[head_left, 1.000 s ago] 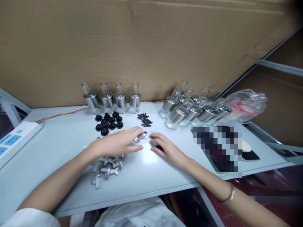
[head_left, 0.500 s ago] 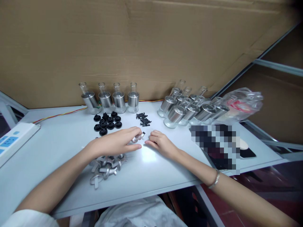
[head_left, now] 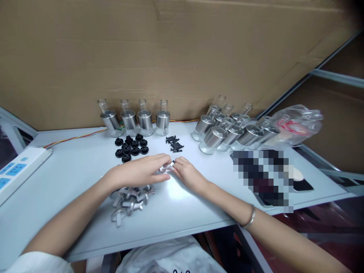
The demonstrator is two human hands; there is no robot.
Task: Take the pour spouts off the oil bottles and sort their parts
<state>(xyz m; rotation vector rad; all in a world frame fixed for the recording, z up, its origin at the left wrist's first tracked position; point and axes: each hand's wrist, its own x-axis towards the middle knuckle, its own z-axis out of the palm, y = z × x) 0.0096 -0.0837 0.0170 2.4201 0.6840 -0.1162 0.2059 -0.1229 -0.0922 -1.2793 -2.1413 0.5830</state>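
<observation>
Over the middle of the white table, my left hand point(head_left: 145, 169) grips a small silver metal spout point(head_left: 165, 168) that has a black tip at its right end. My right hand point(head_left: 189, 175) is closed, with its fingertips at that black tip; whether it holds a small part is hidden. Several silver spouts point(head_left: 131, 204) lie in a pile below my left wrist. Above that wrist sit several black round stoppers point(head_left: 135, 151). Small black strips point(head_left: 174, 144) lie just beyond my hands.
Four glass bottles with metal sleeves point(head_left: 145, 122) stand at the back left. Several more bottles point(head_left: 215, 137) and a clear plastic bag point(head_left: 298, 125) are at the right. A power strip point(head_left: 17, 170) lies far left; a pixelated area point(head_left: 261, 178) covers something at right.
My right hand has moved left, up to the spout, closing the small gap between the hands. The whole view has shifted slightly.
</observation>
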